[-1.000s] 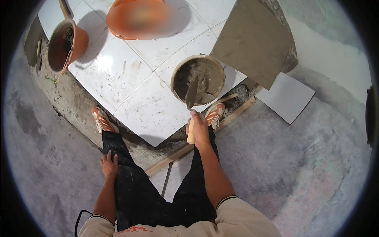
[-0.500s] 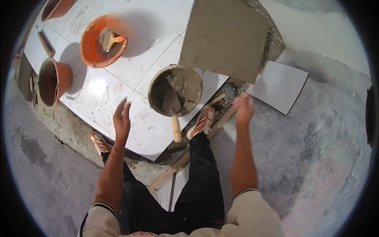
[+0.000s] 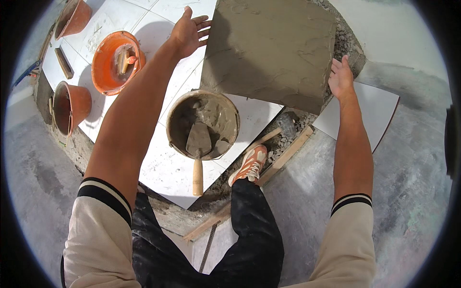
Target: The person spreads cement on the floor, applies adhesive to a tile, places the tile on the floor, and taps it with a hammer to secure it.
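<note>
Both arms are stretched up the frame, and a square of grey-brown mortar [image 3: 271, 50], at upper centre, is flanked by two bare hands. On its left side the left hand [image 3: 188, 34] is held open, its fingers spread with clear gaps, the thumb pointed toward the top. At the right edge the right hand [image 3: 342, 82] is raised, its fingers loosely bent and close together, the thumb a little apart. Whether the mortar is being touched by either cannot be told.

Below, at the centre, a round bucket [image 3: 233, 120] is part-filled with wet mortar; a trowel [image 3: 199, 140] is laid inside, its wooden handle [image 3: 198, 178] propped out over the near rim. White tiles [image 3: 158, 170] are seen beneath it. At right, a loose white tile [image 3: 377, 108] is partly covered by the right forearm. Upper left, an orange tub [image 3: 99, 65] is seen, with a wooden block [image 3: 63, 63] placed beside it.
</note>
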Motion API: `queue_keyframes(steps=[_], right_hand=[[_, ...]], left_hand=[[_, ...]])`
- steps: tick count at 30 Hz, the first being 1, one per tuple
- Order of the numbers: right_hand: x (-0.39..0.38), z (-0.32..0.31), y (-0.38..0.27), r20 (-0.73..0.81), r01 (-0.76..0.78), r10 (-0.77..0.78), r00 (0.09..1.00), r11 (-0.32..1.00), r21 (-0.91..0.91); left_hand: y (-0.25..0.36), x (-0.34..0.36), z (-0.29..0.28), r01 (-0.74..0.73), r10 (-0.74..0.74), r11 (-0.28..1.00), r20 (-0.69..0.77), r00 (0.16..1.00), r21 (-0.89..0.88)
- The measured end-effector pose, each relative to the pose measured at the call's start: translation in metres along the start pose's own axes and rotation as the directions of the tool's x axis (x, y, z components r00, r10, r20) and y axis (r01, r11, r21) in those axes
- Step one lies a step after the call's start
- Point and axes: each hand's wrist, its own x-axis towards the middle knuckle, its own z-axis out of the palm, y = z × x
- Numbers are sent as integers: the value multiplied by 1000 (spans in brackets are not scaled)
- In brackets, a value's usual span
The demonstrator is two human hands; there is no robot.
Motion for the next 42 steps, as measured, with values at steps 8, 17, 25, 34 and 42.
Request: queue_keyframes(steps=[8,17,25,34,42], right_hand=[[-89,-8,16,78,54,-64,995,991,123],[-340,53,-36,164,-103,45,985,924,367],[-499,210,-129,812,-472,-4,584,812,344],[-728,588,-179,764,319,-220,606,947,20],[-801,767,-167,831,712,-469,298,689,133]], left_hand=[[27,-65,9,98,-97,995,55,994,-20],[64,-298,-50,215,45,827,442,896,-520],[112,-537,-88,80,628,179,176,758,-981],[277,-773,-334,68,907,-160,-119,404,-985],[339,-881,-497,-159,859,-149,-207,468,-976]])
